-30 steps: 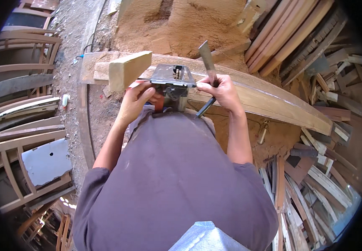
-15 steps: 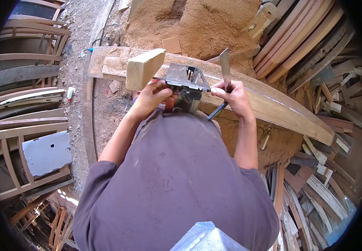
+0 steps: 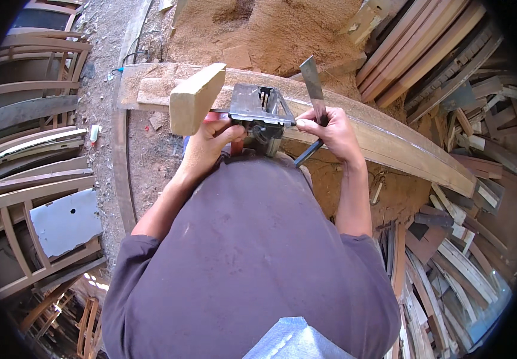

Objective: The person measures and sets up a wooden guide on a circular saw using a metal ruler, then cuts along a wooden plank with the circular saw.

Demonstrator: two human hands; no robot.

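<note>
A power tool (image 3: 252, 107) with a dark, slotted metal base plate is held close in front of my body, plate side up. My left hand (image 3: 206, 145) is closed, its thumb and fingers pinched at the plate's left edge. Just beyond that hand stands a thick pale wooden block (image 3: 197, 102); a thin dark bar shows between it and the plate. Something red partly shows below my left fingers. In my right hand (image 3: 335, 136) is a flat-bladed chisel-like tool (image 3: 312, 82), blade up and dark handle pointing down. My right fingertips meet the plate's right corner.
A long curved timber (image 3: 390, 140) lies behind the tool, dusted with sawdust. Beyond it is a sawdust heap (image 3: 306, 36). Curved planks (image 3: 420, 54) are stacked at the far right, with scrap wood nearer. Wooden frames (image 3: 16, 233) line the left side.
The view has shifted slightly, so the surroundings sit a little further left. My right hand's blade leans more to the left. Both hands keep their places at the power tool.
</note>
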